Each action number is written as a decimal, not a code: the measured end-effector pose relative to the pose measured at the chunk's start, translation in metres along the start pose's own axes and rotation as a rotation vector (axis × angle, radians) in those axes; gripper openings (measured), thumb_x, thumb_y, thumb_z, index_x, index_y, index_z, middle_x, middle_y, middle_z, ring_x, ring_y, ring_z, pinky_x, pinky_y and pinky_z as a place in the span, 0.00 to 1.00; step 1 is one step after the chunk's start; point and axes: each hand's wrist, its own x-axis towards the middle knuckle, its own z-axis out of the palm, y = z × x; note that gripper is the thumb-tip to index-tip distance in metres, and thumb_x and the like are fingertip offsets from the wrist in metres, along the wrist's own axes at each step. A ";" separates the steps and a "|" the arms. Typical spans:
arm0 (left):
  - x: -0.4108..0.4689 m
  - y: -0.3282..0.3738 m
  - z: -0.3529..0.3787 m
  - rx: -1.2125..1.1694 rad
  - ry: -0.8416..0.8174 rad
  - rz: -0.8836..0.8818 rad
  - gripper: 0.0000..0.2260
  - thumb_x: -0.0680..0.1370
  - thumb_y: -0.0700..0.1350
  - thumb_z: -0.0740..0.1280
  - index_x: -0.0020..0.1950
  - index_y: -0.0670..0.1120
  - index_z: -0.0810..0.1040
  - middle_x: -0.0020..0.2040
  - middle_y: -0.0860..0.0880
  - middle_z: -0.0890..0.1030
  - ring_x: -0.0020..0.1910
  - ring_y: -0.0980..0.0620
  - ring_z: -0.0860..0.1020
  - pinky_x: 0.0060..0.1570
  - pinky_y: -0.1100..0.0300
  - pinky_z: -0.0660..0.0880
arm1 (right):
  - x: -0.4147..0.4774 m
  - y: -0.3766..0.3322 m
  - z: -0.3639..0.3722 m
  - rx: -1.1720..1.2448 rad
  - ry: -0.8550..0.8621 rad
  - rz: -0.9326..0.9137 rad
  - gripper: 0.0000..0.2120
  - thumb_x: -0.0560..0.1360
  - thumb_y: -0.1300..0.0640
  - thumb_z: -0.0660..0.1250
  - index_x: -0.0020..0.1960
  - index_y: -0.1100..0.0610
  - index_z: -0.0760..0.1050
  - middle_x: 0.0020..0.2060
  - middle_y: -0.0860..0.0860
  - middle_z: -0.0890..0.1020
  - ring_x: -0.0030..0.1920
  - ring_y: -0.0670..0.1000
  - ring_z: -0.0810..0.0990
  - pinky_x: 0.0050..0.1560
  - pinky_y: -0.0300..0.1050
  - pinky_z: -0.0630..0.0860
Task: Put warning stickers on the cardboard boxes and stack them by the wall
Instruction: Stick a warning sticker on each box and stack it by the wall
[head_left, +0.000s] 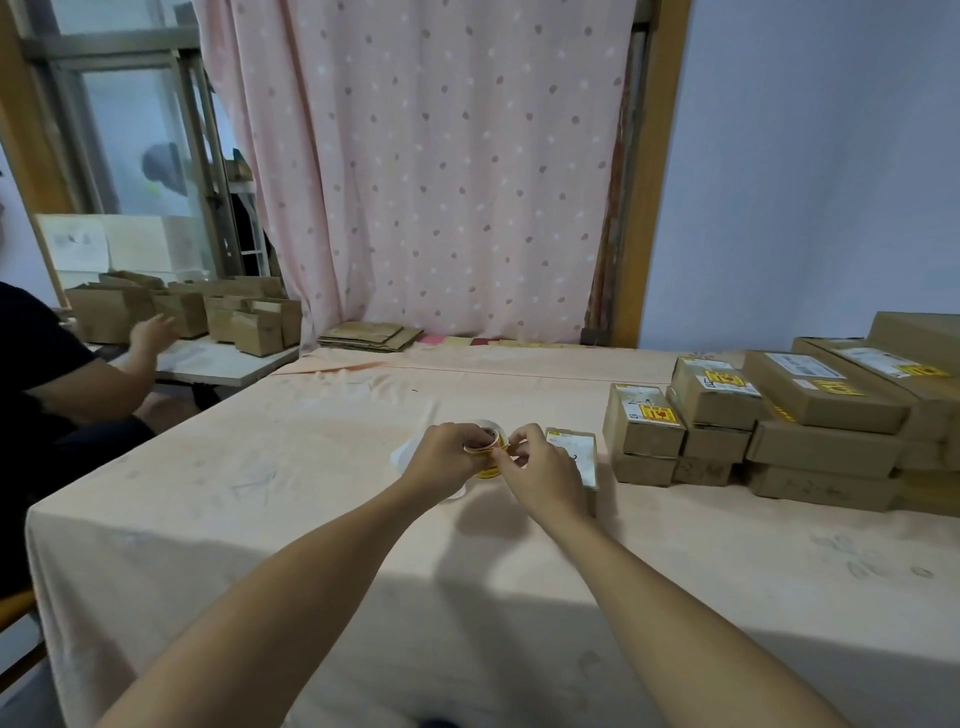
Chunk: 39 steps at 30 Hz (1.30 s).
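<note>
A table under a peach cloth (208, 519) fills the room in front of you, with a pink dotted curtain (431, 171) hanging behind it and a pale wall (810, 171) to the right. Your left hand (441, 457) is curled around a roll of stickers (485, 439), holding it just above the cloth near the middle of the table. Your right hand (545, 470) is pinched at the roll's edge, thumb and forefinger closed on a yellow sticker (503, 442); whether it is peeled free you cannot tell. A loose white strip (402, 454) trails from the roll behind your left hand. Just beside your right hand lies a small cardboard box (576, 454) with a white label on top. Against the wall on the right sits a stack of boxes (779, 426), several bearing yellow warning stickers. At the far left, another person (47, 374) in a dark top reaches toward open boxes (208, 312) on a second table.
</note>
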 end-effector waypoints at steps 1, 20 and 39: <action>0.000 -0.002 0.001 0.022 -0.004 0.007 0.04 0.71 0.46 0.75 0.41 0.46 0.83 0.35 0.51 0.80 0.37 0.53 0.73 0.41 0.54 0.72 | 0.000 0.000 0.002 0.015 -0.007 0.008 0.12 0.77 0.42 0.68 0.53 0.49 0.75 0.48 0.46 0.84 0.50 0.51 0.82 0.49 0.49 0.78; -0.006 -0.011 0.000 0.073 -0.020 -0.050 0.07 0.73 0.43 0.76 0.50 0.46 0.87 0.46 0.48 0.85 0.45 0.45 0.79 0.45 0.55 0.73 | 0.002 0.016 0.002 0.090 -0.069 0.000 0.04 0.76 0.46 0.71 0.45 0.44 0.84 0.41 0.42 0.85 0.46 0.47 0.82 0.49 0.50 0.80; -0.010 -0.022 0.005 0.210 -0.131 -0.158 0.17 0.74 0.39 0.67 0.59 0.51 0.85 0.56 0.54 0.82 0.56 0.52 0.78 0.55 0.55 0.77 | 0.013 0.058 -0.042 0.293 0.171 0.208 0.04 0.75 0.59 0.72 0.45 0.53 0.85 0.40 0.46 0.85 0.43 0.45 0.81 0.40 0.37 0.73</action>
